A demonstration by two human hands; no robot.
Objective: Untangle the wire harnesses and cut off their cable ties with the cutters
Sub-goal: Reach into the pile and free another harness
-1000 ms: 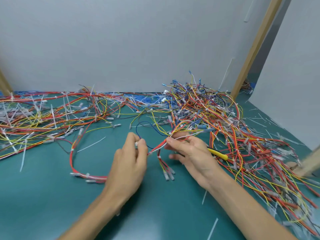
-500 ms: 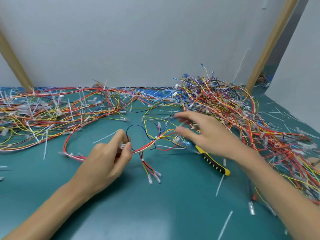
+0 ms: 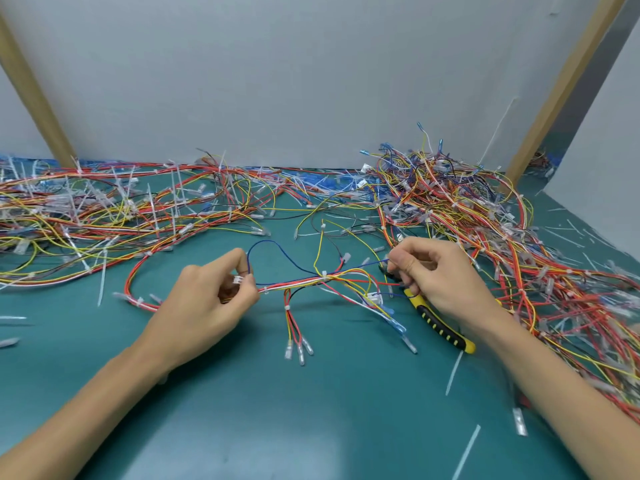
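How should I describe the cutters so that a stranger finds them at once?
Look at the green mat, then the right hand pinching a blue wire. The cutters stick out from under it. Only they have a thick yellow-and-black handle; their neighbours are thin harnesses.

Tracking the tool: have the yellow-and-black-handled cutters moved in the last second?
Yes. The cutters left the right hand and now lie on the green mat, nearer the person than the tangled wire pile on the right.
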